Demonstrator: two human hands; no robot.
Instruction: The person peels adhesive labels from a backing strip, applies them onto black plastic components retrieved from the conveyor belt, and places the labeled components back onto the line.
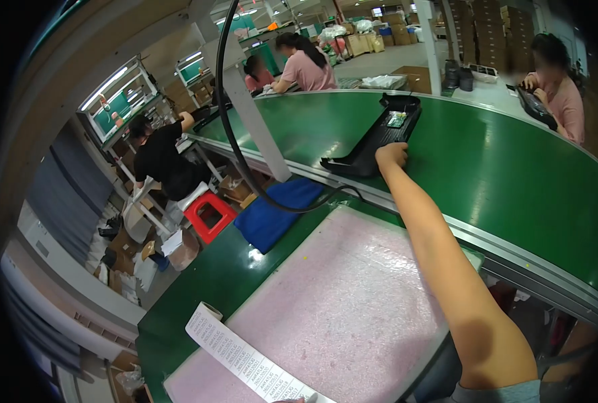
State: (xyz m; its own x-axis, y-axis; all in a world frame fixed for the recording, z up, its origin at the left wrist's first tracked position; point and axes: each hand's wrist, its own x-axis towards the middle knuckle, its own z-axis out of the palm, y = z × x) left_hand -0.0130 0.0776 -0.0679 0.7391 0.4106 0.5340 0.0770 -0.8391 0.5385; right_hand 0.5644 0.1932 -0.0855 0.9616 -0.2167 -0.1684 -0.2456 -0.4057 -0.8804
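My right hand (391, 156) reaches across to the green conveyor belt, its fingers curled on the near edge of a long black plastic housing (378, 138). A small green circuit board (397, 119) lies in that housing, toward its far end. At the bottom edge of the view, only the fingertips of my left hand (300, 400) show, closed on the lower end of a white strip of printed labels (245, 359). The strip's far end curls up over a pinkish padded mat (339, 282).
A blue cloth (279, 209) lies beside the mat, under a black cable (228, 127). A metal rail (473, 232) edges the belt (507, 181). Several people work around the belt; one at right holds a black part (535, 107). A red stool (209, 216) stands at left.
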